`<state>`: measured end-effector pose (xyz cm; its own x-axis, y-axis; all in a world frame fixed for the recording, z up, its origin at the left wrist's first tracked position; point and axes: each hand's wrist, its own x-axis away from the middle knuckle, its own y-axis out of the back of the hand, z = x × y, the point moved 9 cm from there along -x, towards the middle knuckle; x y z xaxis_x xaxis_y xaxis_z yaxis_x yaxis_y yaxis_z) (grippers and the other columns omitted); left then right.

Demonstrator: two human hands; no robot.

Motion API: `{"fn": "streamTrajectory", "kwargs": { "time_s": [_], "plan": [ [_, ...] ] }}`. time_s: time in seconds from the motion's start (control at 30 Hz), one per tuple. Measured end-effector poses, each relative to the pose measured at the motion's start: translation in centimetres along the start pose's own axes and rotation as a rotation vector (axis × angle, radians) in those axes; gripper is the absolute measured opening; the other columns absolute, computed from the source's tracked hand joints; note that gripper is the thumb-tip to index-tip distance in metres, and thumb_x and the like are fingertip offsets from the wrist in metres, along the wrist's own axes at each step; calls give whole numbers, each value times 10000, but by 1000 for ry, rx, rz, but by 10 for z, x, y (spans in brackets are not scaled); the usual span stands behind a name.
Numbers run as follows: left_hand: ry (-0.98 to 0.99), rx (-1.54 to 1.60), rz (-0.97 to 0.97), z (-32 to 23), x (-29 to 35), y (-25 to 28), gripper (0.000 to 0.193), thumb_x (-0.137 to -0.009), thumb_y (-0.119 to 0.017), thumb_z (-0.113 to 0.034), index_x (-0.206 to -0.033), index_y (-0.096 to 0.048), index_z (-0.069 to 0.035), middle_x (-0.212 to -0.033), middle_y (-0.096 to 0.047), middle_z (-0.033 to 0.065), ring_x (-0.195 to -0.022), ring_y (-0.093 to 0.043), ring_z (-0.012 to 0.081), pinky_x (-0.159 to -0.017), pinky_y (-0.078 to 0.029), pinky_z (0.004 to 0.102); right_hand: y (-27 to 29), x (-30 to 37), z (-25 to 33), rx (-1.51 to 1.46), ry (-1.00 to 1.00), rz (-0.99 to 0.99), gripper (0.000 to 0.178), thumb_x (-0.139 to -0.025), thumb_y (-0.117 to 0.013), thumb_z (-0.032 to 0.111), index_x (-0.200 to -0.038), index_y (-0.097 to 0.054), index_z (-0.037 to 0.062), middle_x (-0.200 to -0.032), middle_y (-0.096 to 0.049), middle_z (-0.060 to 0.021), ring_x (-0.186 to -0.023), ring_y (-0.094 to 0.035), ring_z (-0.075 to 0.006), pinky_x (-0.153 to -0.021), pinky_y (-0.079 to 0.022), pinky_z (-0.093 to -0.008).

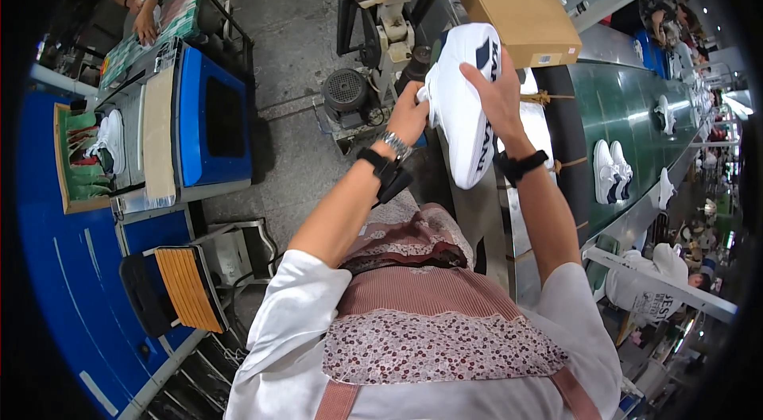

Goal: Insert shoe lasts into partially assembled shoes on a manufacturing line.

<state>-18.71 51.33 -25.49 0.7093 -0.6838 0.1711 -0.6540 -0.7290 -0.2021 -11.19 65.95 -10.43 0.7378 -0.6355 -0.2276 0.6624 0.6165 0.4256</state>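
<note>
A white sneaker [459, 130] with dark lettering along its sole edge is held up in front of me, tilted on its side. My left hand [408, 116] is closed on its left side, near the opening; the fingertips are partly hidden. From the right, my right hand [499, 106] grips the lettered side, with the thumb lying across the white surface. Just beyond the shoe sits a brown cardboard box [517, 11].
On the right a green conveyor belt [576, 114] carries a pair of white shoes [611, 171]. A motor [345, 92] stands ahead on the floor. At left are a blue machine [191, 114], a wood-slatted seat [189, 286] and another person's hand [146, 23] over a green-patterned surface.
</note>
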Motion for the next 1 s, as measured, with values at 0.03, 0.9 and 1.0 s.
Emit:
{"fn": "streamTrajectory", "kwargs": {
  "time_s": [0.03, 0.9, 1.0],
  "plan": [
    [62, 165, -40, 1, -10, 6, 202, -926, -558, -106, -1109, -567, -20, -941, -680, 119, -797, -657, 174, -649, -509, 331, -10, -11, -4, -10, 17, 16, 615, -812, -812, 298, -1276, -565, -21, -1143, -692, -181, -1000, -679, -280, -887, -528, -375],
    [189, 1377, 401, -14, 19, -104, 651, -970, -524, -651, -1230, -659, -71, -1054, -751, 97, -824, -724, 218, -770, -581, 332, -54, -20, 38, 591, 132, 117, 749, -779, -825, 344, -1339, -518, -47, -1141, -683, -233, -1012, -687, -377, -895, -525, -450],
    [178, 1318, 396, -5, 14, -112, 590, -995, -532, -592, -1215, -660, -60, -1052, -748, 93, -839, -722, 212, -770, -582, 333, -36, -15, 30, 565, 150, 18, 767, -782, -825, 345, -1353, -505, -56, -1153, -679, -234, -1023, -686, -377, -898, -526, -447]
  ]
}}
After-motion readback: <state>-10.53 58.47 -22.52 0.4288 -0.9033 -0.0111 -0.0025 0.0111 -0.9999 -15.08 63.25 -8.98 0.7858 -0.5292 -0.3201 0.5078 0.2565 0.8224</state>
